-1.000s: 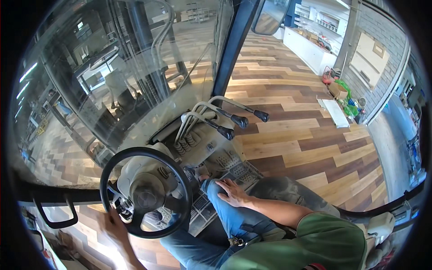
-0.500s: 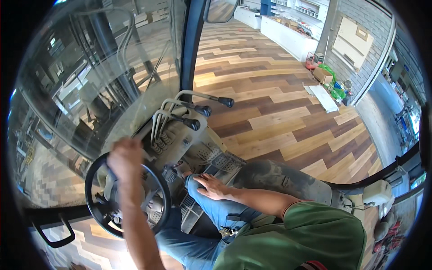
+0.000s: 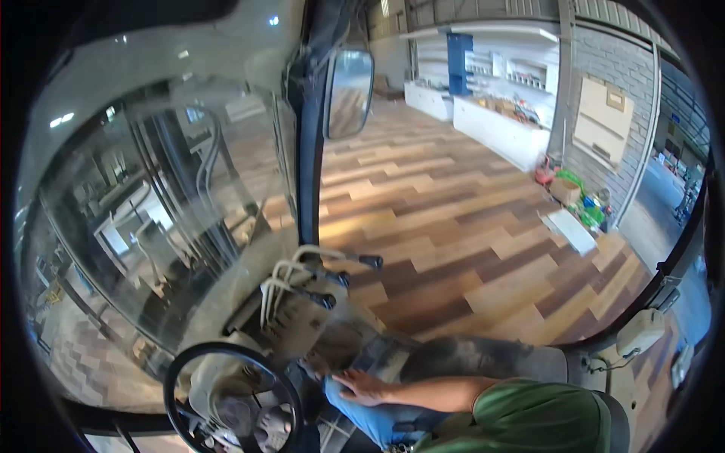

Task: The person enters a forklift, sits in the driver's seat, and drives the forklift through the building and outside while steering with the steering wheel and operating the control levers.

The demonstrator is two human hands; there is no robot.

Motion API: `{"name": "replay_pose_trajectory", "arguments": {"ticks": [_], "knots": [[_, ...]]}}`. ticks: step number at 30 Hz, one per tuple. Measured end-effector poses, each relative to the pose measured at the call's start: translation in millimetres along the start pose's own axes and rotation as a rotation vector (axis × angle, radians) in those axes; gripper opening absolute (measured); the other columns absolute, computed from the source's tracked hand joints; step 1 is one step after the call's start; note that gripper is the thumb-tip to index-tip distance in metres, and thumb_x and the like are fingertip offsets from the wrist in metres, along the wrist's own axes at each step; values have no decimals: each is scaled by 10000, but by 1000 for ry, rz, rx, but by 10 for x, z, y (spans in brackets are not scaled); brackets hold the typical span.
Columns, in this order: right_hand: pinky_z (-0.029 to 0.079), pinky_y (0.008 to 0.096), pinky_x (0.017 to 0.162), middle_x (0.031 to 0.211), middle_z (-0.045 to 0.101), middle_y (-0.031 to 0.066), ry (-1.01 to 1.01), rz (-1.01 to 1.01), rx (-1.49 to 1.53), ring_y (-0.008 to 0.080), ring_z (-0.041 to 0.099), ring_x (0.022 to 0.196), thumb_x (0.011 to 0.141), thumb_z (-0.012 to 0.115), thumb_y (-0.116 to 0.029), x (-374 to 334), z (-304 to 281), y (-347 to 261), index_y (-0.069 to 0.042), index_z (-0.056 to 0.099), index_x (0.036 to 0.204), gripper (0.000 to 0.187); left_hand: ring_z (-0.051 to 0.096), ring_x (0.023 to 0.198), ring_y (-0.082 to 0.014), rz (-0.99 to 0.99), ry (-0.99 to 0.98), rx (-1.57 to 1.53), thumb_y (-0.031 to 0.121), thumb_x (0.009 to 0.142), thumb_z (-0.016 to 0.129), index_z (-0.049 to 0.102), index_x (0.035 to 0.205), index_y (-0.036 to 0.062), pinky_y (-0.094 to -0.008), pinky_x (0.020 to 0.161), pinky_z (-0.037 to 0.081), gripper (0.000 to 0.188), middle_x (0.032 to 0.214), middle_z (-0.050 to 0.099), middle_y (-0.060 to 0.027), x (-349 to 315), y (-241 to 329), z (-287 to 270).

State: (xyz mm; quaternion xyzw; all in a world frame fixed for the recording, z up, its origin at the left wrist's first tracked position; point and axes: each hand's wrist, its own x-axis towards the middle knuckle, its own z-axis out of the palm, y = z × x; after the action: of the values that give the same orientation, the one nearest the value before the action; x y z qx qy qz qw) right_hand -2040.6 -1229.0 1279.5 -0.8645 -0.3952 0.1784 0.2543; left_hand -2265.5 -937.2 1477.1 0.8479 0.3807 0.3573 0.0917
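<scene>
My right hand [image 3: 364, 386] lies flat on my jeans-covered knee [image 3: 346, 405], fingers stretched out and holding nothing. Ahead of it and to the left is the black steering wheel [image 3: 198, 353], with no hand on its visible rim. My left hand is out of the picture. Beyond the wheel, on the front console [image 3: 306, 332], stand several bent metal levers with black knobs [image 3: 323, 300]; no hand touches them. A green short sleeve [image 3: 540, 411] covers my right upper arm.
A large scratched windscreen [image 3: 151, 204] and a dark cab post [image 3: 308, 166] bound the cab, with a mirror [image 3: 350, 94] beside the post. Outside lies a wood-patterned floor [image 3: 468, 249]. White counters [image 3: 498, 136], a cardboard box [image 3: 565, 190] and a white board [image 3: 572, 231] stand or lie farther off.
The view has tilted up, so the cab appears lower. My left hand, earlier at the top of the steering wheel, has left the picture. My right hand stays on my knee.
</scene>
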Motion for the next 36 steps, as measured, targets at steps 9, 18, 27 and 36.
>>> {"name": "replay_pose_trajectory", "arguments": {"ticks": [9,18,27,36], "knots": [[556,502,886,1254,560,292,95,-307,-78,452,638,1044,1009,533,-390,2663,315,683,-36,388,1511,631,594,756,-380,350,-84,-194,196,916,681,683,776,27,-514,749,504,219,727,596,-174,1059,725,1899],[501,480,1038,1383,494,257,-153,-252,-188,444,576,1211,1016,535,-369,5188,274,906,-12,358,1523,645,564,656,-346,413,-97,-125,158,815,751,500,635,74,-454,540,457,320,673,547,-121,2880,829,4434],[515,464,1020,1407,486,256,-160,-407,-231,448,584,1198,994,579,-338,7550,498,1344,-15,352,1520,657,536,664,-352,269,-92,-100,141,851,722,490,644,58,-474,561,435,322,675,528,-126,4202,369,6088],[443,473,1097,1432,496,226,-383,-509,38,419,503,1306,991,557,-331,9704,889,904,-80,376,1525,618,519,632,-324,110,28,5,65,809,732,489,619,87,-453,539,410,309,631,475,-101,5334,-579,7008]]}}
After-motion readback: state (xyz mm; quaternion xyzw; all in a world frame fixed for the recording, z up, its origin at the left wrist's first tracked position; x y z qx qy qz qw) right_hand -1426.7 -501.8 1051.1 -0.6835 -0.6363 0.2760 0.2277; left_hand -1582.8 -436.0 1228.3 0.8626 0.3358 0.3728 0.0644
